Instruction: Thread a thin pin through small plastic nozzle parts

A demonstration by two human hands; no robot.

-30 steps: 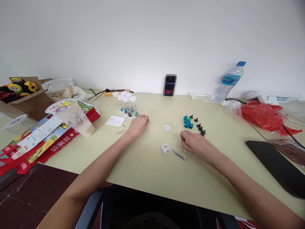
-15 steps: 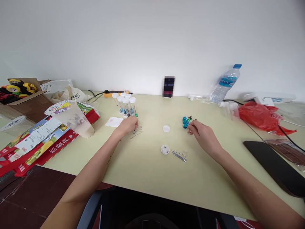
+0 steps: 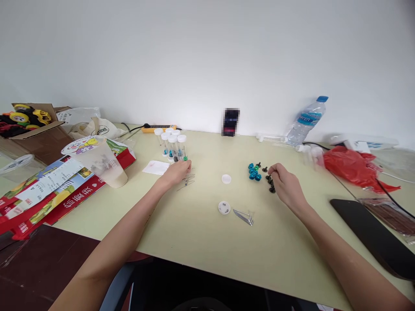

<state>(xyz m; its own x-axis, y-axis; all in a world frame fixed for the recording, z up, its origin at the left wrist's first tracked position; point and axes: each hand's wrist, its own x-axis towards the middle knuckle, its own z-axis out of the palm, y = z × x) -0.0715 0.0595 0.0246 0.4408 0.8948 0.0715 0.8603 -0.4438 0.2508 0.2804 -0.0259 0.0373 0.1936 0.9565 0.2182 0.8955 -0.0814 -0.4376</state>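
My left hand [image 3: 177, 172] rests low over the table at the left, its fingers closed; whatever they may hold is hidden. Beside its fingertips lie several thin metal wire pieces [image 3: 186, 183]. Just beyond it stand several clear tubes [image 3: 180, 147] with white caps and small blue, green or dark parts inside. My right hand [image 3: 285, 183] is pinched over a row of small black knob-like pieces [image 3: 271, 189], partly covering them; I cannot make out anything between its fingers. To its left is a cluster of shiny blue pieces [image 3: 254, 174] with a green one [image 3: 257, 167] among them.
Between the hands lie a white cap [image 3: 226, 179], a white cap holding small bits [image 3: 224, 207] and several hex keys [image 3: 244, 217]. A drink cup [image 3: 112, 166] and white paper [image 3: 156, 167] are left; a water bottle [image 3: 308, 121], red bag [image 3: 352, 166] and black slab [image 3: 369, 235] right.
My right hand has shifted right, from the blue pieces to the black ones, uncovering several of both. My left hand stays near the wire pieces. The view has tilted slightly.
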